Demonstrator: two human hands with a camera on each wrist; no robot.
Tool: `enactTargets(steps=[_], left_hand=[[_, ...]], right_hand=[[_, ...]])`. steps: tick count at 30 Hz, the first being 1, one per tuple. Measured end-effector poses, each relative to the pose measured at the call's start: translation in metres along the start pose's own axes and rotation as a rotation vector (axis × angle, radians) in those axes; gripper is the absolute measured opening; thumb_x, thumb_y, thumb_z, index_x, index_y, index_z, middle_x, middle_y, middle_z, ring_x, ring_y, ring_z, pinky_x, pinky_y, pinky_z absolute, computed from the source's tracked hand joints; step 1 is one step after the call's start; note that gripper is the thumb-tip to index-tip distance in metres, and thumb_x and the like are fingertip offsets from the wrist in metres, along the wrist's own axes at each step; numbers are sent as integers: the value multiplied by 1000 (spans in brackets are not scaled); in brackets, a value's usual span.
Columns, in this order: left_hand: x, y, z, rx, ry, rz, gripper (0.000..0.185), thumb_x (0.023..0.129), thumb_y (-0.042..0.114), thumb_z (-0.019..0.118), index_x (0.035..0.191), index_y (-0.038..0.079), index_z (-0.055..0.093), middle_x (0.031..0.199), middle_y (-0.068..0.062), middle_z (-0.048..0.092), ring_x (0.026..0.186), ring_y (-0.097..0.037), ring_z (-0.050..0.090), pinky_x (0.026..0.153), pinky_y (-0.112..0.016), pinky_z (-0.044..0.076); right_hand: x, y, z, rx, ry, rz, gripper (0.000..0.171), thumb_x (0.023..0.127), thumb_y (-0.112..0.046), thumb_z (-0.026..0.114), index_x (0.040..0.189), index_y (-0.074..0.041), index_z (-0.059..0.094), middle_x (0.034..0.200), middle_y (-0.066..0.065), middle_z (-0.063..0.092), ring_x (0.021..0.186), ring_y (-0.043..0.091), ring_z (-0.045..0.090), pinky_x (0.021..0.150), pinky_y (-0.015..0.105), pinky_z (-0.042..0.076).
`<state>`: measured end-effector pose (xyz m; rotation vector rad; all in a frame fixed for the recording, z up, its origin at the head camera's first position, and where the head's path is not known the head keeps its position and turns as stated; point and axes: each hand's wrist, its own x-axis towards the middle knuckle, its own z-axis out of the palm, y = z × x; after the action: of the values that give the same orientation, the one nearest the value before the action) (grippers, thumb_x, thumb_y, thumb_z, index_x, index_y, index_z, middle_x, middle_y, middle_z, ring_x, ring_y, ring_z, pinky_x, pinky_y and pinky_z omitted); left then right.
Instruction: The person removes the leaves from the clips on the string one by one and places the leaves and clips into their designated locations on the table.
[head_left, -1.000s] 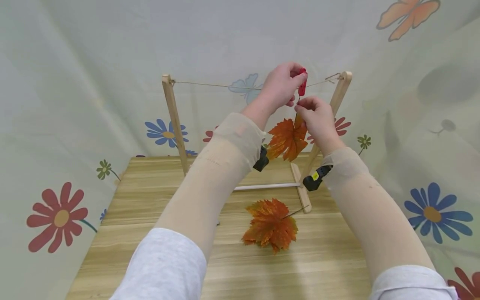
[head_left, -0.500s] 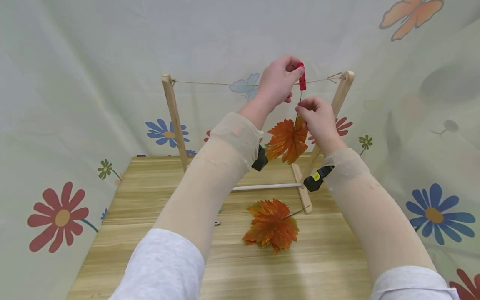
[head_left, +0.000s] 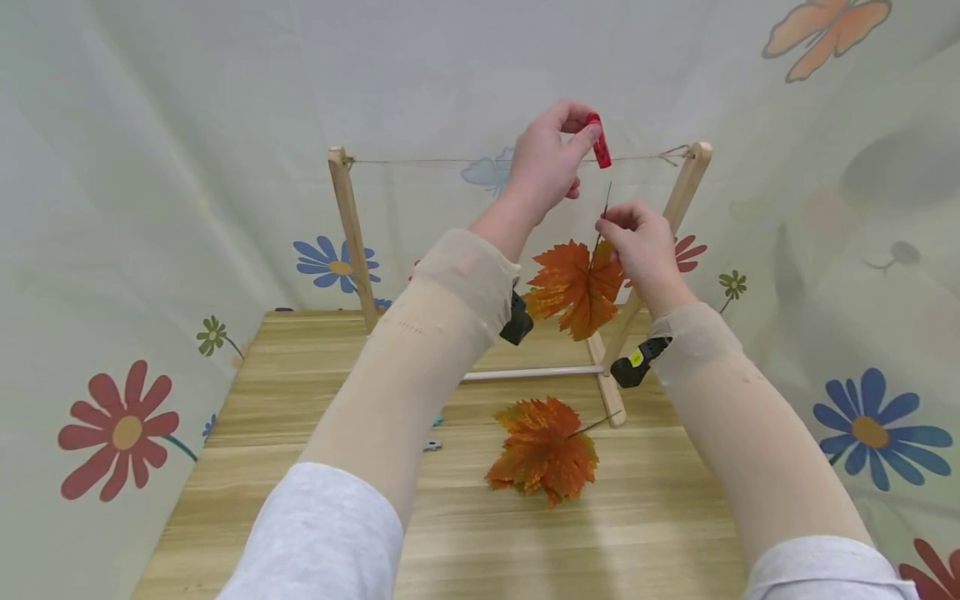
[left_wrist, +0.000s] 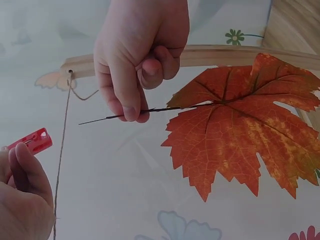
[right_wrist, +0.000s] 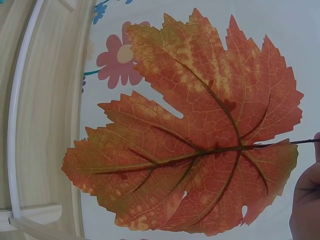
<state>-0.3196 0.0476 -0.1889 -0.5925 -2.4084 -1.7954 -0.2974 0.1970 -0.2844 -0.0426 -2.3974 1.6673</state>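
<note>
My left hand (head_left: 546, 162) pinches a red clothespin (head_left: 601, 142) between thumb and fingers, up at the twine (head_left: 420, 161). In the left wrist view, the red clothespin (left_wrist: 37, 141) lies close to the twine (left_wrist: 61, 160), with part of it hidden by my fingers. Lower and to the right, my right hand (head_left: 641, 246) pinches the thin dark stem of an orange artificial maple leaf (head_left: 576, 283). The bare stem tip points up, a short gap below the clothespin. Filling much of the right wrist view, the leaf (right_wrist: 200, 145) hangs spread out, veins showing.
Wooden posts (head_left: 348, 225) hold the twine at both ends, joined below by a white rod (head_left: 536, 372). Another maple leaf (head_left: 546, 450) lies on the wooden table (head_left: 637, 517). A small metallic clip (head_left: 432, 446) shows beside my left forearm. Flower-printed cloth hangs behind.
The clothespin has moved up and slightly left with my left hand, and it tilts more. The stem tip now stands apart below it. My right hand and leaf have dropped a little.
</note>
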Motion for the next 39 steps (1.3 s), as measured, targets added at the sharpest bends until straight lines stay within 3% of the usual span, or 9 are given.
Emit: enactTargets(steps=[9, 14, 20, 29, 39], left_hand=[[-2, -1, -6, -21, 25, 15, 26, 83, 32, 53, 108, 24, 51, 103, 8, 49, 42, -16, 38, 49, -27, 46], [-6, -10, -4, -44, 1, 26, 25, 83, 31, 53, 107, 22, 51, 101, 7, 49, 43, -19, 39, 49, -27, 46], [-18, -19, 0, -46, -43, 27, 30, 84, 30, 52, 110, 18, 46, 103, 4, 48, 48, -20, 42, 51, -26, 47], [-48, -2, -3, -91, -82, -37, 31, 89, 25, 48, 115, 13, 40, 105, 0, 45, 47, -17, 39, 51, -28, 47], [-53, -14, -3, -109, -77, -21, 28, 89, 24, 49, 114, 14, 44, 102, -1, 47, 47, -20, 42, 52, -29, 48]], right_hand=[[-1, 4, -3, 20, 0, 12, 35, 77, -39, 60, 103, -16, 54, 100, 4, 51, 67, 24, 46, 64, 29, 45], [0, 8, -5, 9, 17, 10, 34, 77, -40, 60, 101, -16, 55, 97, 5, 51, 65, 23, 46, 62, 29, 44], [-2, 13, -7, 6, 21, 21, 37, 76, -41, 60, 102, -16, 54, 98, 8, 49, 66, 22, 45, 63, 28, 44], [-3, 20, -12, 61, 36, 35, 37, 76, -38, 62, 101, -13, 54, 93, 5, 49, 62, 21, 44, 57, 25, 44], [-5, 31, -13, 105, 58, 42, 38, 75, -34, 64, 101, -8, 54, 91, 5, 51, 56, 18, 42, 51, 22, 42]])
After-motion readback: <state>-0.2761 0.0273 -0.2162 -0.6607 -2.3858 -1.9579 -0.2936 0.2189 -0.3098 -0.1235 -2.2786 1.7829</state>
